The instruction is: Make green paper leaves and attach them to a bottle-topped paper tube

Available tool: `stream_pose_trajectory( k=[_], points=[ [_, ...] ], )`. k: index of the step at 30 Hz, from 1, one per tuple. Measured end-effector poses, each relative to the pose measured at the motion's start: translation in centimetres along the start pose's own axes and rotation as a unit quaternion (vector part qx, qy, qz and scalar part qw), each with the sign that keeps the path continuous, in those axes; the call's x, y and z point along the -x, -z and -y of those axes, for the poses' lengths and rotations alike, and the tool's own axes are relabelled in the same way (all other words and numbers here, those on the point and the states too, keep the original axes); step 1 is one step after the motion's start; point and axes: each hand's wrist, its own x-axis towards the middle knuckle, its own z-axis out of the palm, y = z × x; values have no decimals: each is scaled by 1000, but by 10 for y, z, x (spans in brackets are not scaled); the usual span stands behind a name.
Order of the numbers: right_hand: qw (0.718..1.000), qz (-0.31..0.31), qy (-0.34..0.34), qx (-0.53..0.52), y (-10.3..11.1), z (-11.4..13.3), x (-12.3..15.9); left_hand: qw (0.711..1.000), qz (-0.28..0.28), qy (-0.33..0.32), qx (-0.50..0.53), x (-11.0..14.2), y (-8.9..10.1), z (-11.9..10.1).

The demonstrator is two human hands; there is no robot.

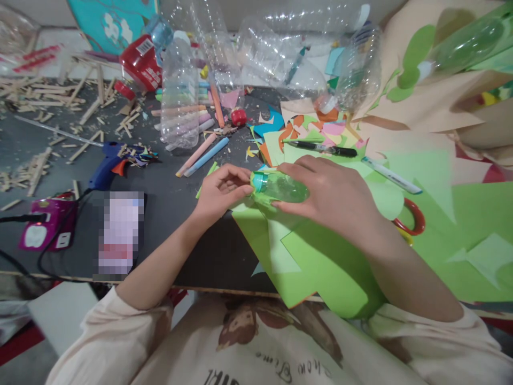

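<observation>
A small clear plastic bottle (280,187) with a blue cap lies on its side over green paper sheets (320,262). My right hand (336,198) is wrapped over the bottle's body from above. The fingers of my left hand (220,190) pinch at the capped end, next to a fold of green paper beside the cap. Both hands rest at the middle of the dark table (172,214).
Several empty clear bottles (180,91) and coloured sticks lie at the back. A blue glue gun (108,163) and wooden sticks sit to the left, a purple power strip (48,224) nearer. A black pen (320,149), a white marker (393,176) and red-handled scissors (412,219) lie to the right.
</observation>
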Motion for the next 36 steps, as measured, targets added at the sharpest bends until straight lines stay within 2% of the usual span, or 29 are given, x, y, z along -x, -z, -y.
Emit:
stream_pose_trajectory(
  k=[5, 13, 18, 25, 30, 36],
  points=[
    [1000, -6, 7, -1, 0, -1, 0, 999, -4, -32, -13, 1, 0, -1],
    [1000, -23, 5, 2, -2, 0, 0, 998, -10, -38, -39, 2, 2, 1],
    [1000, 6, -15, 8, -3, 2, -3, 995, 5, -39, -92, 3, 2, 6],
    [998, -3, -62, 4, -6, 3, -4, 961, 40, -123, -245, 11, 0, 6],
    [997, -1, -76, -1, -7, 3, -6, 951, 79, -138, -264, 16, 0, 10],
    [996, 7, -85, -6, -6, 4, -6, 927, 86, -193, -310, 17, 1, 10]
  ],
)
